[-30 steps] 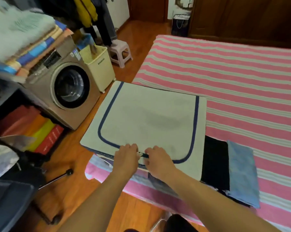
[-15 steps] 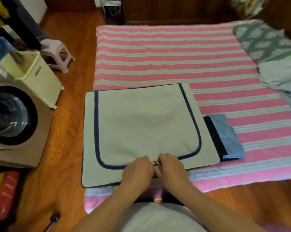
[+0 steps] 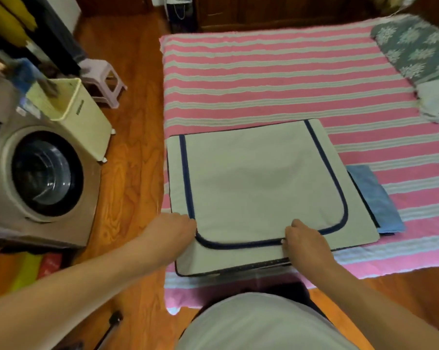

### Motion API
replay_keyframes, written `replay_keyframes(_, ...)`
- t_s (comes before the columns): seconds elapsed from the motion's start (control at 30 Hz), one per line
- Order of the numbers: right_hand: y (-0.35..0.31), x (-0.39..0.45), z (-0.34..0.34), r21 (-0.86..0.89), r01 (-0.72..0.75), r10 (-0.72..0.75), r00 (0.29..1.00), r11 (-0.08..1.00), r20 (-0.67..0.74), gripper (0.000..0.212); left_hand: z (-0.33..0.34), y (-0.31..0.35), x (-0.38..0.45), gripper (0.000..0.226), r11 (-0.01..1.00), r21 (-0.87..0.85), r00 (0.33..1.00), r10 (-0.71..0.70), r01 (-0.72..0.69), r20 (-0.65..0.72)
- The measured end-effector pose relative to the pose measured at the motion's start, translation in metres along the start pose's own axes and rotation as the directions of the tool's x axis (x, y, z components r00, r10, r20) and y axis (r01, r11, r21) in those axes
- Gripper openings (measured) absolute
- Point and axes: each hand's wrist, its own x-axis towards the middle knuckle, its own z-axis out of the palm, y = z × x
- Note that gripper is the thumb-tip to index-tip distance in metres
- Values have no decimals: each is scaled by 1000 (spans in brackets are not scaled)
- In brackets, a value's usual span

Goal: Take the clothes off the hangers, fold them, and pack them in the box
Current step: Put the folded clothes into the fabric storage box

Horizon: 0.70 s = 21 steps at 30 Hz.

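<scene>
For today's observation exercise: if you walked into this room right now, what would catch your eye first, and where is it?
First, the beige fabric storage box with navy zip trim, lying at the near edge of the pink-and-white striped bed. The left hand and right hand sit on its near zip line, left at the corner. Folded blue and black clothes lie right of the box, a front-loading washing machine stands far left.

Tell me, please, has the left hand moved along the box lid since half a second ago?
Yes. The left hand has slid left along the box lid's blue zipper line to its corner, away from the right hand.
</scene>
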Motion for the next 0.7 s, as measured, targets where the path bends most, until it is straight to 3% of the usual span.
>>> replay_keyframes(0.13, 1, 16, -10, -141, -6, 34, 979, 990, 199, 24, -10, -12, 20, 19, 983, 177, 997, 55, -45, -53)
replay_keyframes(0.23, -3, 19, -15, -180, 7, 42, 963, 984, 268, 15, -18, -43, 60, 14, 966, 256, 992, -13, 45, -124)
replay_keyframes(0.33, 3, 15, -17, -179, 3, 41, 969, 984, 245, 25, -37, -87, 109, 15, 944, 275, 962, -116, 184, -247)
replay_keyframes(0.5, 17, 11, -11, 10, -48, 45, 976, 999, 213, 23, -65, -128, 168, 14, 905, 331, 955, -204, 268, -215)
replay_keyframes(0.57, 18, 10, -10, 52, -49, 38, 983, 997, 180, 23, -64, -137, 179, 13, 913, 246, 934, -269, 325, -237)
replay_keyframes(0.63, 19, 10, -13, 47, -33, 24, 983, 998, 184, 21, -59, -130, 180, 18, 906, 84, 862, -361, 414, -357)
replay_keyframes(0.7, 18, 8, -15, 58, -14, 3, 982, 998, 189, 22, -51, -89, 167, 26, 928, -140, 784, -368, 346, -500)
